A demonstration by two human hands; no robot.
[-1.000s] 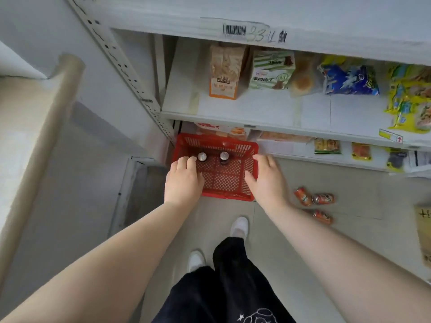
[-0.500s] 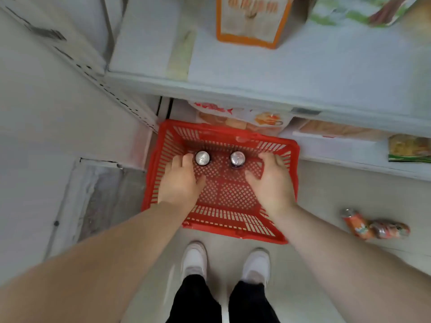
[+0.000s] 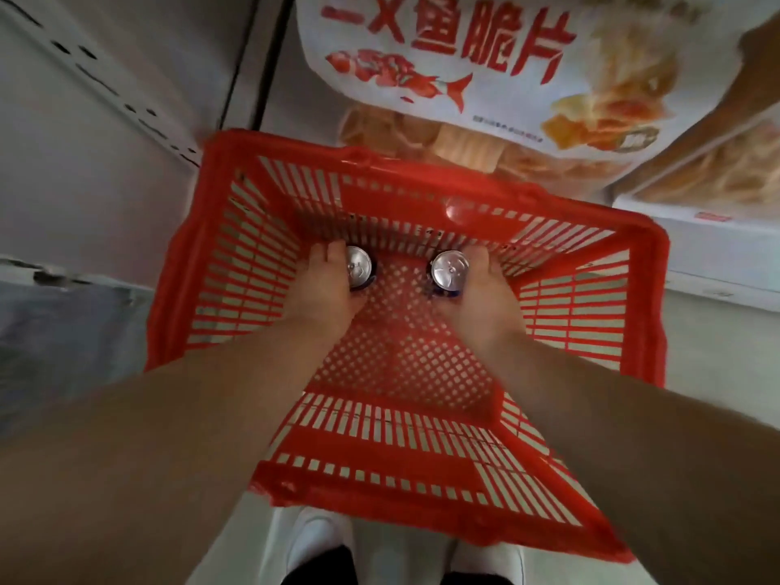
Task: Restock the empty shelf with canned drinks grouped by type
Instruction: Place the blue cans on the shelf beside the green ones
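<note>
Red basket (image 3: pixel 236 263) floor, left hand (image 3: pixel 323 289) around left can (image 3: pixel 358 268), right hand (image 3: pixel 485 293) around right can (image 3: pixel 449 270)

left hand (image 3: pixel 321 289): reaching down, grip curled | right hand (image 3: pixel 485 295): reaching down, grip curled

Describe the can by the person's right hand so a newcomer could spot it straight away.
Start at the red plastic basket on the floor below the big snack bag. Two upright cans stand near its far wall. The right can touches the right hand; its whole silver top shows, while the left can is partly covered by the left hand.
</note>
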